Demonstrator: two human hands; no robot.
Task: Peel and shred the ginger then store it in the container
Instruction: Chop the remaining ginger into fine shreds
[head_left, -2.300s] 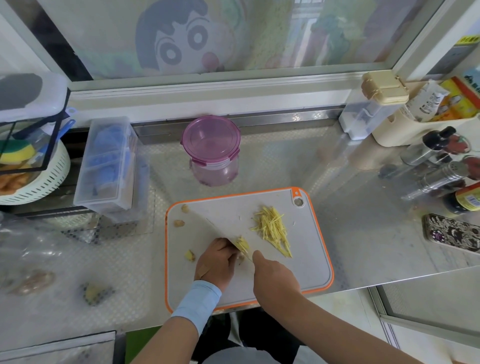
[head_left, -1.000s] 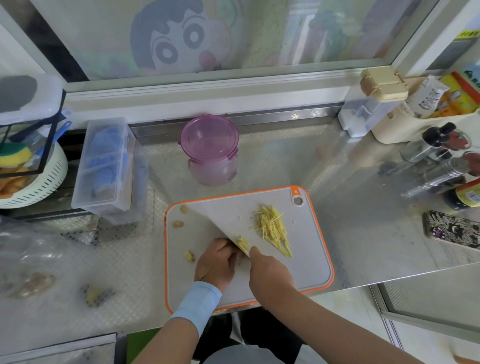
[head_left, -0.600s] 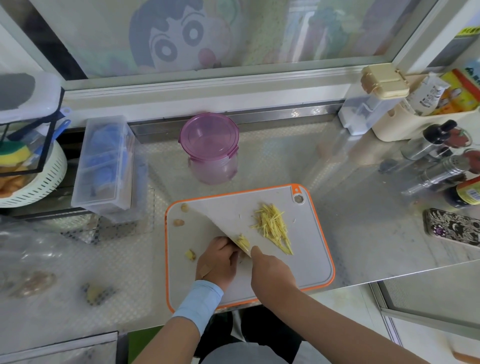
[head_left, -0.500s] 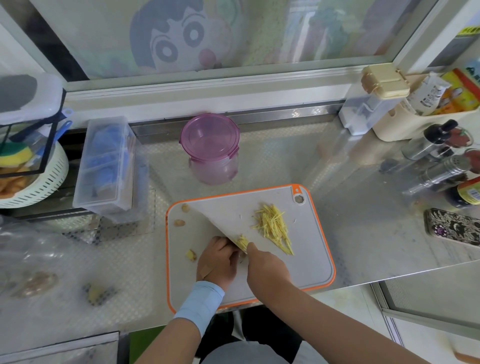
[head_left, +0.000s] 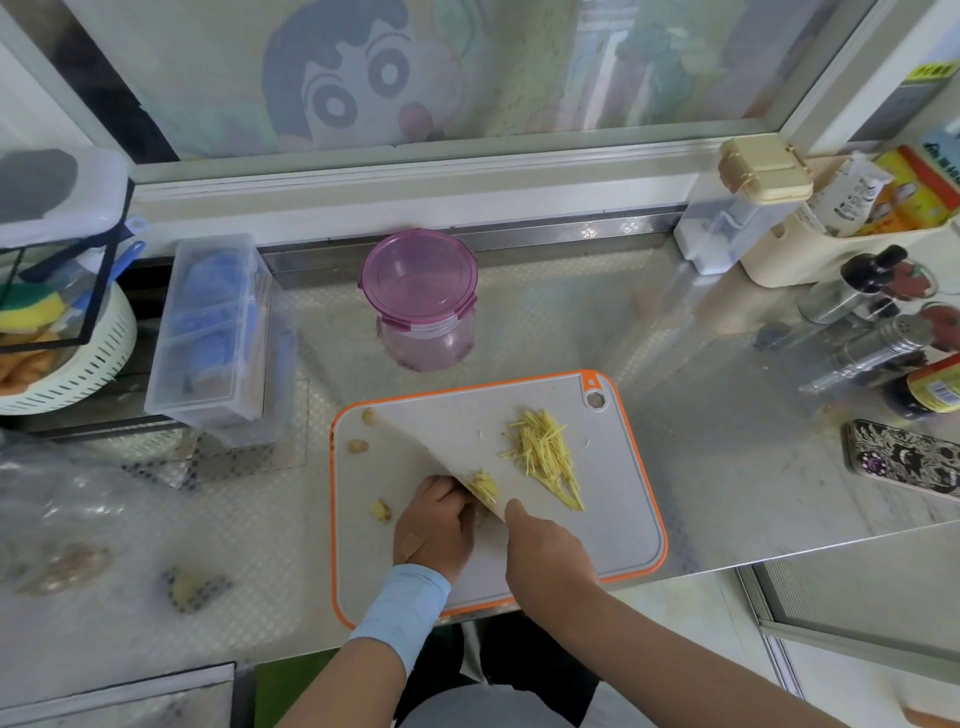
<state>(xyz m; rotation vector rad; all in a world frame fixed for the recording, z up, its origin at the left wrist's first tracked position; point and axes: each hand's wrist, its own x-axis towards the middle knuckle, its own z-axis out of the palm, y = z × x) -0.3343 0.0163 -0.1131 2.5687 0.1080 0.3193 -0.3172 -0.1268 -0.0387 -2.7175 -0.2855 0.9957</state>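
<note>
Head view, looking down on a shiny steel counter (head_left: 727, 467). Grey rectangular plastic cutting board with orange rim (head_left: 613, 519) lies at the near edge of the counter. Left hand (head_left: 436, 525), light blue wrist sleeve (head_left: 402, 603) behind it, sits on the board with fingers curled, clamping a small yellow ginger chunk (head_left: 483, 487) against the board; most of the chunk is hidden by fingers and blade. Right hand (head_left: 545, 551) is wrapped round the handle of a broad grey-bladed kitchen knife (head_left: 436, 447); handle itself is hidden under the hand. Blade runs diagonally from the board's far left corner to the hands, its edge down on the board at the chunk, flat side touching the left knuckles. Loose pile of thin yellow ginger shreds (head_left: 545, 457) lies on the board right of the blade, apart from it. Three small ginger scraps (head_left: 380, 509) lie on the board's left side. Round clear container with purple clip lid (head_left: 420, 291) stands on the counter just behind the board, lid on. Clear plastic box with blue items (head_left: 213, 327) left of it. White slotted basket (head_left: 67, 374) at far left. Phone in black patterned case (head_left: 904, 457) right of the board, well apart.
</note>
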